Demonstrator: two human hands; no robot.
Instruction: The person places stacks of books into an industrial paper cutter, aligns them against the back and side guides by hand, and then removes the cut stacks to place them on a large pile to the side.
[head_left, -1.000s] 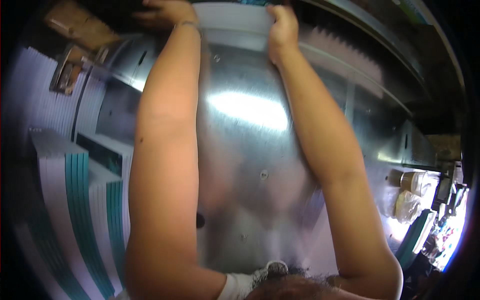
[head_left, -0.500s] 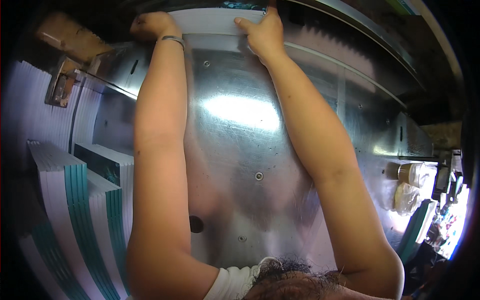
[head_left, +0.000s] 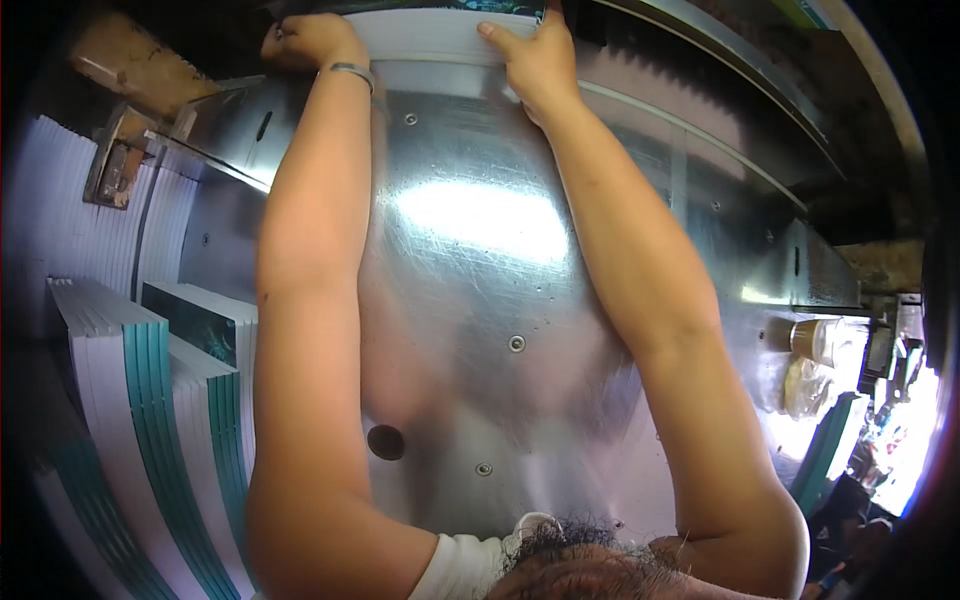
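At the far end of the metal table, a stack of books [head_left: 425,38] lies with its white page edges facing me and a dark, patterned cover on top. My left hand [head_left: 322,42] presses against the stack's left end with its fingers curled in. My right hand [head_left: 541,62] grips the right end, its thumb along the front page edges and the other fingers partly hidden behind. Both my arms are stretched far forward over the table. A bracelet [head_left: 350,70] circles my left wrist.
The shiny metal table [head_left: 470,290] has screws and a round hole [head_left: 385,442]. More stacks of books with teal spines [head_left: 150,400] stand at the left. A rusty metal block [head_left: 140,65] is at the far left. Cups [head_left: 815,342] and a teal-edged stack [head_left: 830,450] are at the right.
Both hands keep their hold on the stack and have shifted very slightly. Little else differs apart from a small shift of the view.
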